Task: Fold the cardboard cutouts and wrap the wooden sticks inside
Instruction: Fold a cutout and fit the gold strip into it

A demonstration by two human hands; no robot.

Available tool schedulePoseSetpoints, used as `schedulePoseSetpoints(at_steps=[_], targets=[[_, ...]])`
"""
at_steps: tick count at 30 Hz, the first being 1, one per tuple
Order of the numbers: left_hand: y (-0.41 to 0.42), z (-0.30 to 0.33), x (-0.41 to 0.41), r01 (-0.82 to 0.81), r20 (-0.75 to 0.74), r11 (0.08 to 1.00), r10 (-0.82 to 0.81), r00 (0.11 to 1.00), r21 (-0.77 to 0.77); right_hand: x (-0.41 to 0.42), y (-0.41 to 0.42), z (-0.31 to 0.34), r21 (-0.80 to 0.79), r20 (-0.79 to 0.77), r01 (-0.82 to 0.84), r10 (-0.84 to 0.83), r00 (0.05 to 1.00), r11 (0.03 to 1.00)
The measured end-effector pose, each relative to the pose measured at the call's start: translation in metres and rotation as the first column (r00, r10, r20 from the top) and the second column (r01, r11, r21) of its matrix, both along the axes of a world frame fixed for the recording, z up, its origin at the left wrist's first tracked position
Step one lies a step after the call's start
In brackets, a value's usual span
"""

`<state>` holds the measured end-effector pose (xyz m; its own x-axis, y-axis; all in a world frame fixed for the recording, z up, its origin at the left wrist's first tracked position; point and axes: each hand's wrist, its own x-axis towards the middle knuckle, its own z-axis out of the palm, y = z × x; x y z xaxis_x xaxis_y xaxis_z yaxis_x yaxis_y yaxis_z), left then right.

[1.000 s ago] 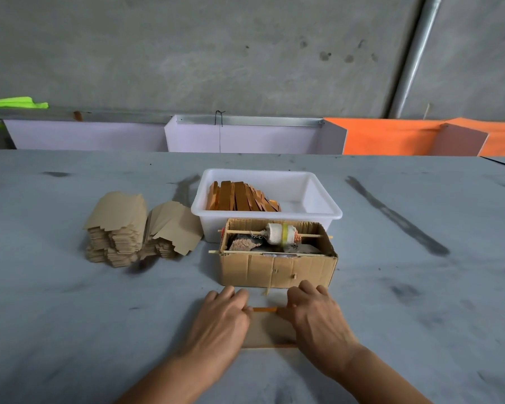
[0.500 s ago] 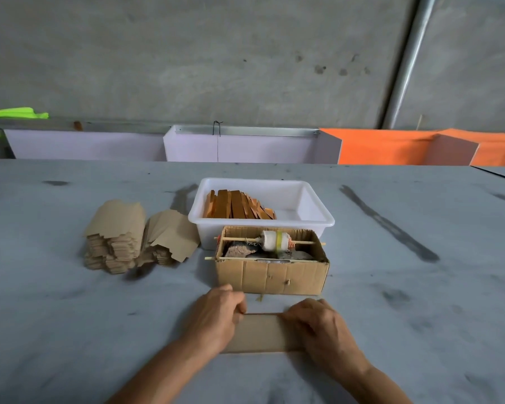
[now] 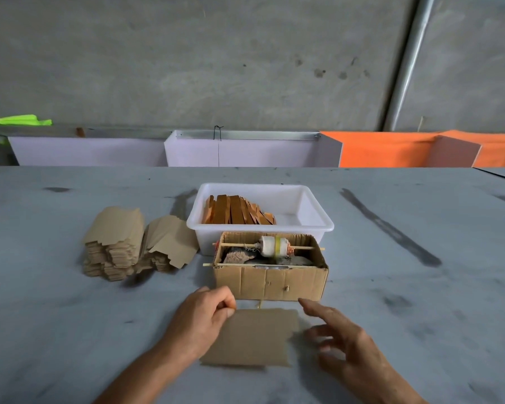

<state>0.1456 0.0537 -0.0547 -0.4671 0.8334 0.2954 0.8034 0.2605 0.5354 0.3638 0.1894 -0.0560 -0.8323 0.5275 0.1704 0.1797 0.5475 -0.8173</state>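
Your right hand (image 3: 347,342) just lifted off folded cardboard cutout (image 3: 252,336), fingers spread, hovering just beside its right edge. Your left hand (image 3: 200,319) still on left edge, fingers curled, pinching top-left corner. Cutout lies flat on table (image 3: 70,330), closed over; orange stick seen a second ago now hidden, likely wrapped inside. Beyond: cardboard box (image 3: 270,279) with spool, white tub (image 3: 260,225) of wooden sticks (image 3: 236,209), cutout stacks (image 3: 114,243) at left. Wrap looks near done; securing next, probably.

Soft even daylight, faint shadows, wide-angle edge bending, slight motion blur.
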Motion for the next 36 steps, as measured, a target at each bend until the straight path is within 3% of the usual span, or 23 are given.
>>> schedulePoseSetpoints(at_steps=[5, 10, 13, 15, 16, 18, 20, 27, 36], targets=[[0.004, 0.003, 0.007, -0.003, 0.004, 1.0, 0.003, 1.0, -0.009, -0.009, -0.017, 0.0, -0.099, -0.095, 0.005, -0.014, 0.995, 0.995], [0.003, 0.01, 0.008, -0.007, 0.016, 0.999, 0.007, 1.0, -0.044, -0.006, -0.022, 0.007, 0.013, -0.099, -0.047, 0.048, 0.994, 0.999], [0.002, 0.012, 0.01, 0.01, 0.112, 0.998, -0.002, 0.994, -0.069, -0.007, -0.022, 0.003, -0.029, -0.157, -0.001, -0.004, 0.988, 1.0], [0.001, 0.014, 0.012, 0.016, 0.247, 0.998, -0.002, 0.969, -0.055, -0.011, -0.023, 0.0, -0.18, -0.199, 0.044, -0.08, 0.977, 0.983], [0.001, 0.016, 0.012, 0.005, 0.365, 1.0, -0.001, 0.931, -0.01, -0.012, -0.023, -0.001, -0.277, -0.223, 0.068, -0.133, 0.966, 0.959], [-0.001, 0.022, 0.013, -0.075, 0.636, 0.99, -0.017, 0.772, 0.117, -0.015, -0.022, 0.001, -0.426, -0.255, 0.137, -0.263, 0.93, 0.894], [-0.004, 0.028, 0.012, -0.169, 0.776, 0.973, -0.017, 0.631, 0.159, -0.015, -0.021, 0.005, -0.533, -0.234, 0.206, -0.377, 0.896, 0.821], [-0.002, 0.038, 0.03, -0.128, 0.826, 0.989, 0.013, 0.563, 0.072, -0.017, -0.022, 0.021, -0.691, -0.056, 0.319, -0.489, 0.871, 0.648], [0.009, 0.046, 0.035, -0.238, 0.937, 0.971, 0.07, 0.343, 0.015, -0.016, -0.022, 0.039, -0.699, 0.026, 0.352, -0.471, 0.882, 0.622]])
